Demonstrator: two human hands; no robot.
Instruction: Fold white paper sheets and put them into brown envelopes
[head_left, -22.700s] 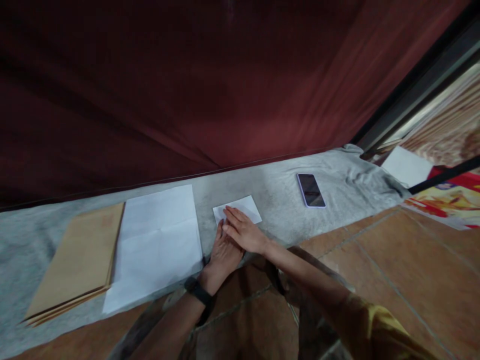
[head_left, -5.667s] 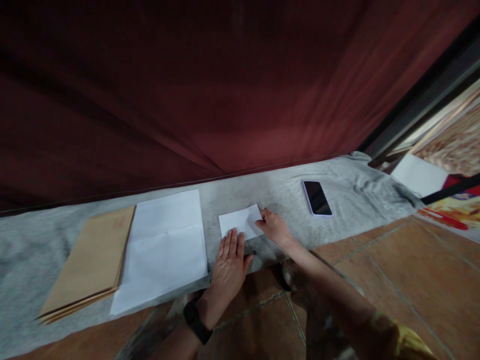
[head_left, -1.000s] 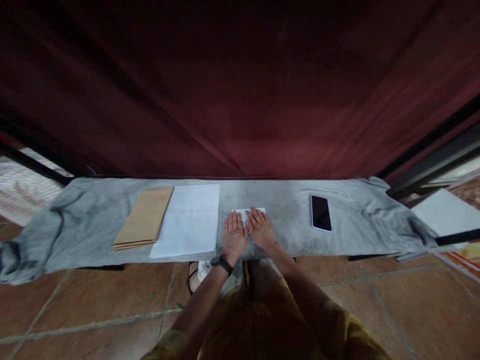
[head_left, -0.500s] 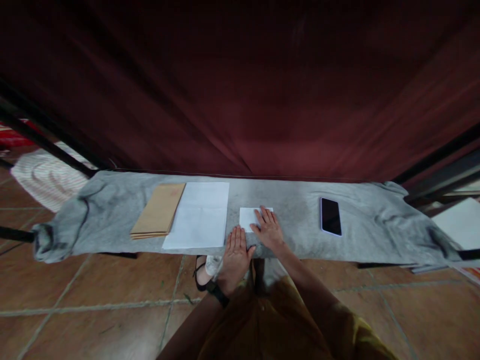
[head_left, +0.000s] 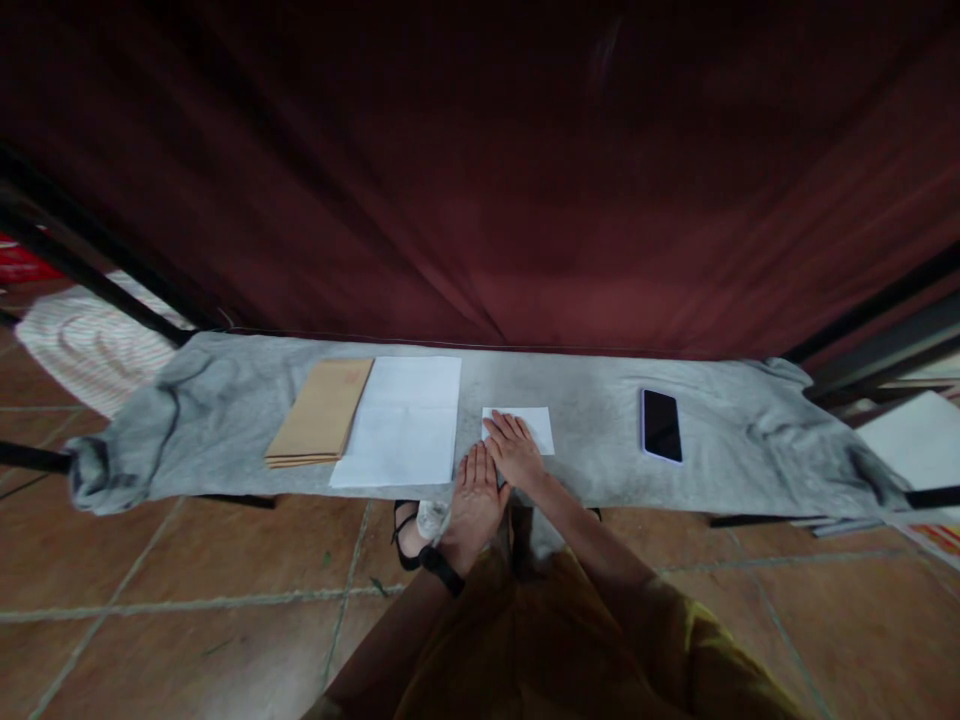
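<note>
A small white piece of paper (head_left: 540, 428), perhaps folded, lies on the grey cloth (head_left: 585, 385) over a narrow bench. My right hand (head_left: 516, 452) rests flat across its left part, fingers stretched out. Close against it, my left hand (head_left: 477, 500) is laid flat at the front edge of the cloth, near the paper's lower left corner; its fingers are straight and grip nothing. Left of the hands are larger white sheets (head_left: 409, 420), and beside them a stack of brown paper envelopes or bags (head_left: 322, 410) partly overlaps the sheets.
A phone (head_left: 661, 425) lies on the cloth to the right. Behind the bench hangs a dark red curtain (head_left: 480, 220). Black metal bars (head_left: 34, 457) flank both ends. A striped cloth (head_left: 90, 340) is at the far left. The floor (head_left: 247, 560) is tiled.
My right hand has slid left over the small paper, from its right part to its left, and now meets my left hand. The left hand stays nearly in place. The view has shifted slightly.
</note>
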